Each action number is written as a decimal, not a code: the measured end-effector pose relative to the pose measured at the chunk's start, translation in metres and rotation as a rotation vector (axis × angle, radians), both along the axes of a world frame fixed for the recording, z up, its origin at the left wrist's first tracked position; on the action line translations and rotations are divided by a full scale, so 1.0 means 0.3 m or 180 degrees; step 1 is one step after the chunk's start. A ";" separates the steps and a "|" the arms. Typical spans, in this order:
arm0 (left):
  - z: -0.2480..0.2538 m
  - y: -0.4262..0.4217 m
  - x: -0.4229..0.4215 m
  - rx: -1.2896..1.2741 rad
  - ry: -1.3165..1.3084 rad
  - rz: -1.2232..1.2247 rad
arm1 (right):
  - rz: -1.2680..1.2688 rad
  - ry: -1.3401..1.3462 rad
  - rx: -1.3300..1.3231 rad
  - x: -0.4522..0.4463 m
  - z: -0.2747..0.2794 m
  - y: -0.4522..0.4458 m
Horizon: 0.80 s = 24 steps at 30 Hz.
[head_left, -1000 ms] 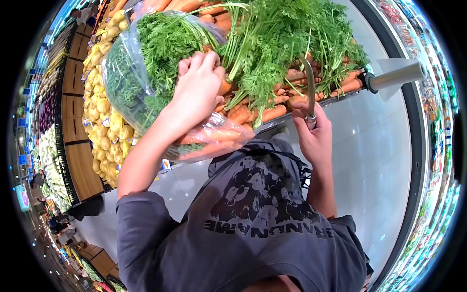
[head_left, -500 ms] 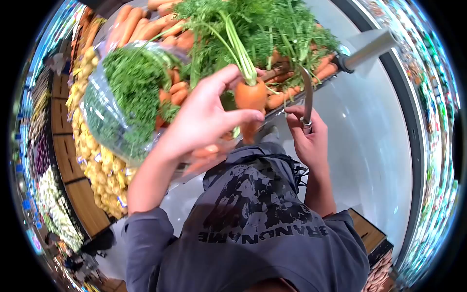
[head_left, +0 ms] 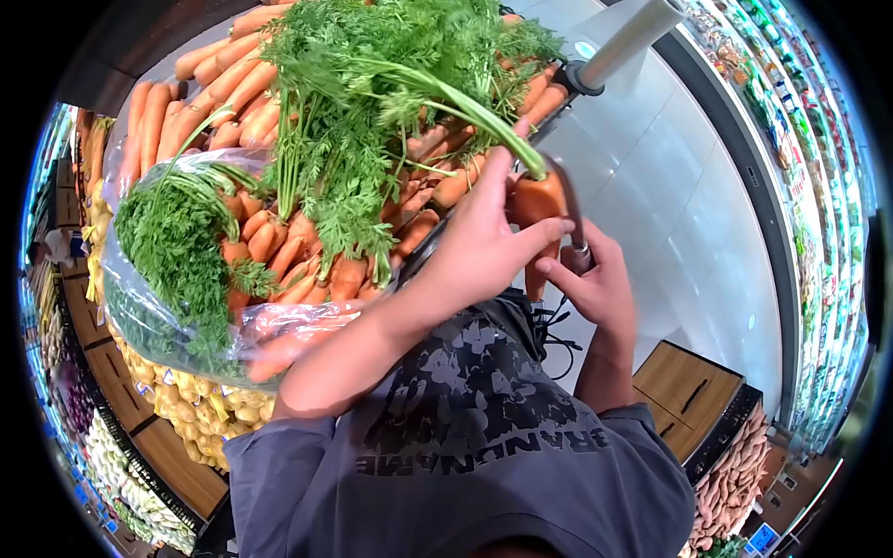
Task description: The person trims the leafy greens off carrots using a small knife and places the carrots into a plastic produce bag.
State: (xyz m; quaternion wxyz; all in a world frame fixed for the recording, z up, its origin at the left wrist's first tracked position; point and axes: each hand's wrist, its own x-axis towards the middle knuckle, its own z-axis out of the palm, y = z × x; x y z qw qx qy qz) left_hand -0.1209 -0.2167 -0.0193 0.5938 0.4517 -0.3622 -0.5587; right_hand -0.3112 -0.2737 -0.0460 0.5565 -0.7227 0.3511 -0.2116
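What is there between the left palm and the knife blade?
The head view shows a carrot, held by the left hand, thumb across its front.

Saw a dark grey tee [head_left: 493,493], sleeves [head_left: 267,474] short and loose, black BRANDNAME lettering [head_left: 484,449] above a blotchy black-and-grey front print [head_left: 465,391].

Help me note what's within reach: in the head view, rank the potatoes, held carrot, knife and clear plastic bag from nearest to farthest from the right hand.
From the right hand:
1. Knife: gripped in it.
2. Held carrot: close beside it, in the left hand.
3. Clear plastic bag: well to the left.
4. Potatoes: lower left, beyond the bag.
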 end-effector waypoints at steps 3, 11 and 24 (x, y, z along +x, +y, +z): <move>-0.012 -0.084 -0.048 -0.0200 -0.0304 -0.0100 | -0.0716 -0.0554 0.0589 -0.045 -0.034 0.008; 0.167 -0.297 -0.163 -0.0649 -0.1891 -0.1018 | -0.2067 -0.1348 0.0393 -0.109 -0.046 -0.008; 0.081 -0.470 -0.071 -0.0898 -0.2064 -0.0481 | -0.2617 -0.1514 0.0175 -0.043 -0.017 -0.143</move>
